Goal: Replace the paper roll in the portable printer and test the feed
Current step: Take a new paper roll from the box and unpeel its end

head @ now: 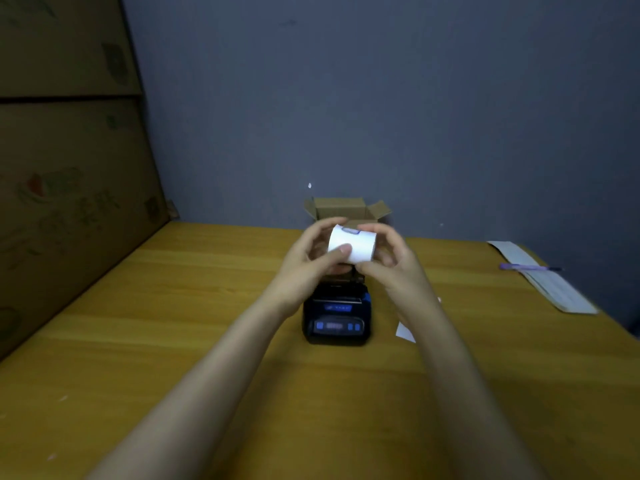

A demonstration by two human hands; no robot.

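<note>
Gripping white paper roll [351, 244] in 2 hands, left grip [310, 261], right grip [391, 261], above printer [336, 315], yellow wooden table [173, 323], grey wall [381, 98]

Two bare arms come up from the bottom of the frame to the middle. No sleeves show on them. No watch, band or ring shows at the wrists or fingers. The left hand [313, 252] and the right hand [389, 256] are bare, with no gloves. The nails look short and plain. The picture is a bit blurry, so small marks cannot be told.
</note>
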